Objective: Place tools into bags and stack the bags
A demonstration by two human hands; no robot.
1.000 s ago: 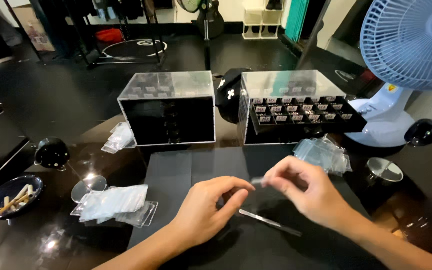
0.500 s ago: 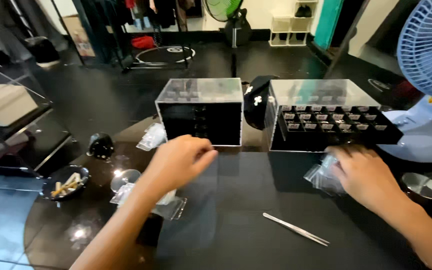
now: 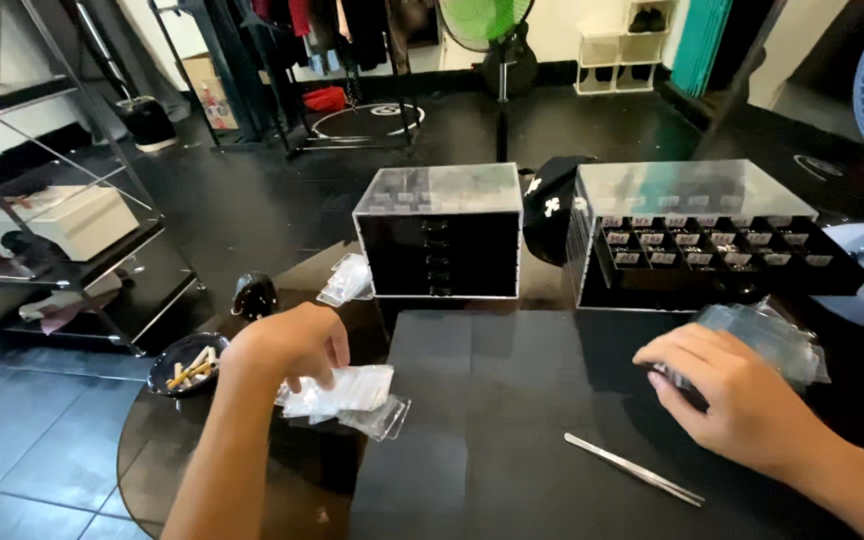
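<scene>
- The left hand [image 3: 292,345] curls its fingers down onto a stack of small clear bags [image 3: 344,392] at the left edge of the black mat [image 3: 512,420]; it looks pinched on the top bag, though the grip is partly hidden.
- The right hand [image 3: 737,400] lies cupped at the mat's right edge over another pile of clear packets [image 3: 767,335]; I cannot tell whether it grips anything.
- Steel tweezers [image 3: 634,468] lie loose on the mat, just in front of the right hand.
- Judging by this, lifting a single bag goes best by peeling the top one off slowly so the others stay stacked.
- Behind the mat stand a small drawer cabinet [image 3: 442,235] and an open compartment case [image 3: 702,240].
- Left of the mat sits a dark dish [image 3: 190,365].
</scene>
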